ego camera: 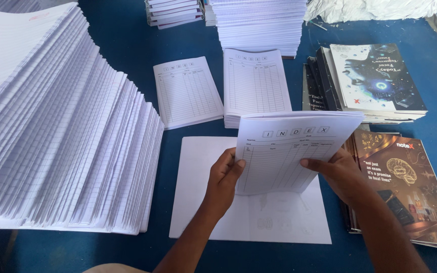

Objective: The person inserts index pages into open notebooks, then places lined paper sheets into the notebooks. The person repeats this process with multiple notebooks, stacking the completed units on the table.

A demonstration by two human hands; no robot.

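Observation:
Both hands hold up a thin bundle of white pages (284, 151) with a printed table form on its top sheet. My left hand (223, 179) grips its left edge, thumb on the front. My right hand (340, 174) grips the lower right edge, one finger lying across the form. Beneath the bundle, a large white open cover sheet (203, 202) lies flat on the blue table (127, 45).
A tall fanned pile of ruled sheets (51, 126) fills the left. Two low stacks of form-topped pages (187, 91) (255, 83) lie ahead, with taller white stacks (259, 23) behind them. Dark printed covers (375, 76) and brown printed covers (405, 187) are stacked at right.

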